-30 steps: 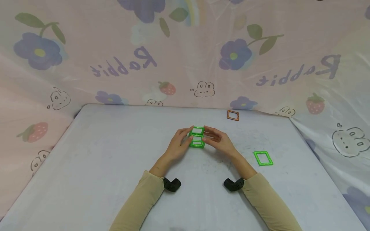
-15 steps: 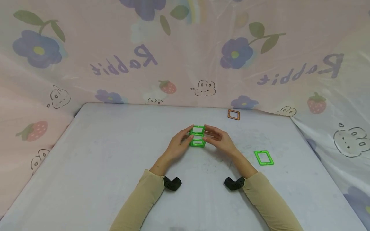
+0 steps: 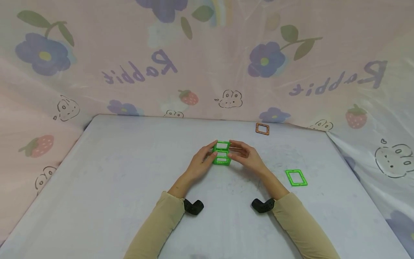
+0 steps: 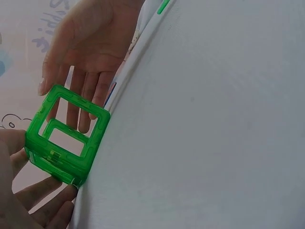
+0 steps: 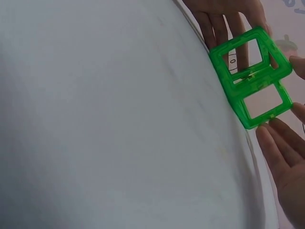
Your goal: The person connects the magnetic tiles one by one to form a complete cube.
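Joined green magnetic tiles (image 3: 222, 162), square open frames, form a box-like shape on the table in the middle of the head view. My left hand (image 3: 199, 162) holds its left side, thumb towards me and fingers at the back. On the opposite side my right hand (image 3: 247, 157) holds it the same way. The left wrist view shows the tile box (image 4: 71, 164) between the fingertips of the left hand (image 4: 24, 191). In the right wrist view, fingertips of the right hand (image 5: 288, 171) touch the edges of the tile box (image 5: 257, 86).
A single green square tile (image 3: 288, 177) lies flat to the right of my right hand. An orange square tile (image 3: 257, 128) lies near the back edge of the white table (image 3: 113, 172). A printed cloth (image 3: 200, 64) hangs behind and along the sides.
Both hands keep their hold on the green tile box, with no clear movement of it. The whole head view shifts very slightly.
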Demonstrator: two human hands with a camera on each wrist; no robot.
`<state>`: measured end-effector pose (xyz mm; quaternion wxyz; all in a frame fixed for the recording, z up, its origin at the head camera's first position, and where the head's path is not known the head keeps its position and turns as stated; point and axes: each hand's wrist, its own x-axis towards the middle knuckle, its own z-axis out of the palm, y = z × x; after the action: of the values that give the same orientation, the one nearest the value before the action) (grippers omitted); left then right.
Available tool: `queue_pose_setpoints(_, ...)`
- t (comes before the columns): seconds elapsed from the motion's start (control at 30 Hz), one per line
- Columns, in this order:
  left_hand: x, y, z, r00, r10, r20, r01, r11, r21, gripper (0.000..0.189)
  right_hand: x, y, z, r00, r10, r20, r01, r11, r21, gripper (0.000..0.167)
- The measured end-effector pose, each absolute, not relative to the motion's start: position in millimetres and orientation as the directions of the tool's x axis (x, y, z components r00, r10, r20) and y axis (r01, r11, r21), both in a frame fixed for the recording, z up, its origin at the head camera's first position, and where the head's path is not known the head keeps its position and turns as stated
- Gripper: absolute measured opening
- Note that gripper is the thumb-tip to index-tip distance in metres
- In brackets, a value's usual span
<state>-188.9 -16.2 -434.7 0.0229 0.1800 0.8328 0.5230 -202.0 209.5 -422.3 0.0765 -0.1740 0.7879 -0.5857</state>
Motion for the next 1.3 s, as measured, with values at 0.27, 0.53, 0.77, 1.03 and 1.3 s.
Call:
queue_pose_setpoints(0.27,-188,-16,-434,-0.935,0.326,0.142,0.269,0.387,0.882,0.049,-212,214,-426,-0.948,-0.305,0.095,-0.194,0.311,-0.93,0.05)
queue_pose_setpoints(0.53,-187,-17,-433,-0.932,0.327,0.153,0.278,0.377,0.884,0.049,-220,220,-423,-0.969,-0.228,0.097,-0.166,0.306,-0.937,0.049)
queue_pose_setpoints(0.77,-185,-18,-431,-0.928,0.336,0.161,0.287,0.368,0.885,0.049,-232,233,-425,-0.98,-0.168,0.104,-0.156,0.331,-0.931,0.046)
queue_pose_setpoints(1.03,-186,-17,-433,-0.93,0.336,0.15,0.278,0.376,0.884,0.049,-246,243,-429,-0.989,-0.079,0.125,-0.147,0.415,-0.898,0.048)
queue_pose_setpoints(1.3,-187,-17,-435,-0.927,0.344,0.148,0.282,0.382,0.88,0.05,-259,250,-433,-0.989,0.018,0.145,-0.121,0.453,-0.883,0.05)
